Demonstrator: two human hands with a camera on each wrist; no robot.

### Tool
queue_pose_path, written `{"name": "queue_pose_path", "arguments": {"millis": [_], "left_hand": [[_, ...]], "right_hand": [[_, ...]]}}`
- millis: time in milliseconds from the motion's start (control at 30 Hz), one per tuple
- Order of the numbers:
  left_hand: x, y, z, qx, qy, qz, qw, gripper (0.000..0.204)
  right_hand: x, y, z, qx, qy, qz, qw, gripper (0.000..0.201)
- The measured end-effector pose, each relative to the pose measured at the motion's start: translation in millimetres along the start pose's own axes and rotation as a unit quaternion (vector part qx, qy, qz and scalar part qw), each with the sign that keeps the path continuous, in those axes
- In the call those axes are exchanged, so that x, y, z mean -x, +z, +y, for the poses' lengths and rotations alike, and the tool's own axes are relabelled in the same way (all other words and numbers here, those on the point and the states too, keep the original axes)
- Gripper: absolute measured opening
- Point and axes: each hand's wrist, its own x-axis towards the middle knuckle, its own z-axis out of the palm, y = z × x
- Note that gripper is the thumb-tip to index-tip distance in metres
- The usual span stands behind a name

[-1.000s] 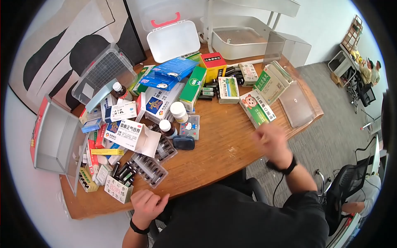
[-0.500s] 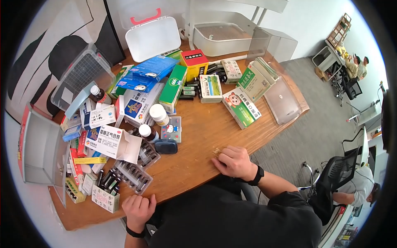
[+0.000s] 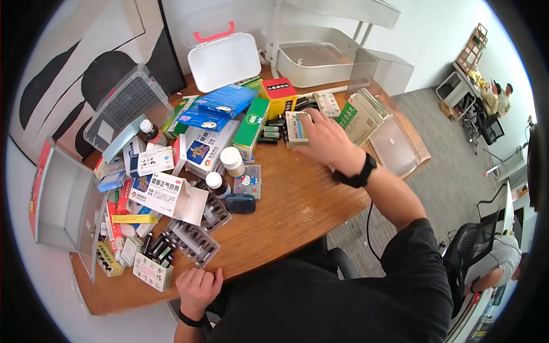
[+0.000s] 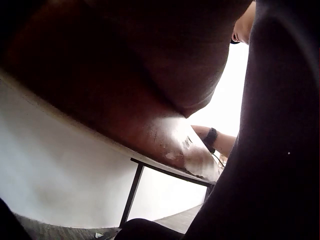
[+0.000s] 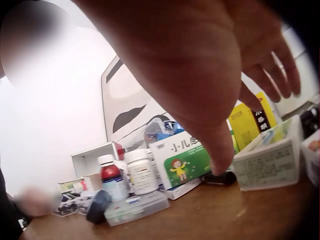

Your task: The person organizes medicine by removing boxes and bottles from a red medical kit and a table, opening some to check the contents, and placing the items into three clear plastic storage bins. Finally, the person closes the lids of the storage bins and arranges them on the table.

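Note:
In the head view my right hand (image 3: 326, 140) reaches over a small white medicine box with a landscape picture (image 3: 294, 130). Its fingers are spread and extended. From the right wrist, the thumb points down at the near side of that medicine box, with the other fingers above it. Beside it stand a green 999 box (image 3: 251, 127), a yellow-and-red box (image 3: 279, 94) and dark small vials (image 3: 271, 132). A green-and-white box (image 3: 359, 119) leans to the right. My left hand (image 3: 198, 288), fingers loosely bent, rests at the table's front edge.
Many medicine boxes lie heaped on the left, with a torn white carton (image 3: 163, 193), vial trays (image 3: 194, 243), a white bottle (image 3: 232, 161) and a brown bottle (image 3: 216, 184). An open clear-lidded case (image 3: 63, 194) stands at far left, a white rack (image 3: 314, 66) at the back.
My right hand has gone from above the bear-pictured box to the front of the table, then forward to the landscape-pictured box, its fingers spreading. The left hand stays at the edge.

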Motion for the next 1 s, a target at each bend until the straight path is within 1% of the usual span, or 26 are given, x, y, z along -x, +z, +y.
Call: {"name": "queue_pose_path", "arguments": {"millis": [67, 100, 167, 233, 300, 367, 433, 567, 633, 667, 733, 833, 867, 933, 967, 1000], "left_hand": [[-0.1, 0.7, -0.1, 0.0, -0.003, 0.01, 1.0, 0.047], [0.9, 1.0, 0.0, -0.002, -0.008, 0.013, 1.0, 0.047], [2.6, 1.2, -0.1, -0.004, -0.01, 0.014, 1.0, 0.047], [1.8, -0.2, 1.5, 0.002, -0.015, 0.014, 1.0, 0.046], [1.3, -0.6, 1.5, 0.008, -0.015, 0.015, 1.0, 0.046], [1.3, -0.1, 0.7, 0.013, -0.005, 0.016, 1.0, 0.046], [0.0, -1.4, 0.7, 0.012, -0.002, 0.016, 1.0, 0.046], [-0.3, -0.8, 0.2, 0.017, 0.004, 0.017, 1.0, 0.045], [-1.3, -1.4, 0.4, 0.015, 0.005, 0.016, 1.0, 0.045], [-1.3, -1.7, 0.8, 0.014, 0.006, 0.015, 1.0, 0.045], [-0.7, -2.5, 1.3, 0.013, 0.005, 0.014, 1.0, 0.045], [0.2, -1.1, 1.4, 0.009, -0.001, 0.018, 1.0, 0.045], [1.0, -1.2, 1.8, 0.007, -0.003, 0.018, 1.0, 0.045], [-0.2, -1.8, 2.7, 0.005, -0.005, 0.022, 1.0, 0.045], [-1.3, -1.8, 2.6, 0.004, -0.005, 0.025, 1.0, 0.045], [-1.4, -1.9, 2.3, 0.003, -0.006, 0.026, 1.0, 0.045]], "right_hand": [[-28.2, 5.5, 6.0, 0.033, 0.039, -0.162, 0.986, 0.094], [-34.4, 6.8, 6.9, 0.033, 0.033, -0.162, 0.986, 0.094], [-41.2, 7.8, 11.8, 0.032, 0.016, -0.208, 0.977, 0.1], [-41.1, 8.5, 11.9, 0.03, 0.006, -0.21, 0.977, 0.104], [-38.0, -1.1, 1.5, 0.043, 0.032, -0.24, 0.969, 0.105], [-30.2, 0.7, 0.7, 0.049, 0.021, -0.231, 0.971, 0.106], [-23.6, -1.0, -2.8, 0.028, 0.037, -0.205, 0.978, 0.105], [-23.5, 4.5, 1.2, 0.003, 0.049, -0.188, 0.981, 0.107], [-35.5, 8.4, 8.6, -0.03, 0.071, -0.214, 0.974, 0.11], [-42.6, 7.4, 9.2, -0.031, 0.071, -0.215, 0.974, 0.11], [-59.2, 4.4, 7.7, -0.083, 0.09, -0.308, 0.943, 0.109], [-70.4, 17.2, 17.0, -0.083, 0.065, -0.313, 0.944, 0.11], [-71.6, 14.7, 14.9, -0.083, 0.063, -0.314, 0.944, 0.11], [-74.7, 6.8, 10.7, -0.045, 0.096, -0.337, 0.935, 0.113], [-74.4, 11.4, 15.5, -0.044, 0.094, -0.337, 0.936, 0.113], [-71.4, 19.2, 23.4, -0.048, 0.08, -0.328, 0.94, 0.109]]}}
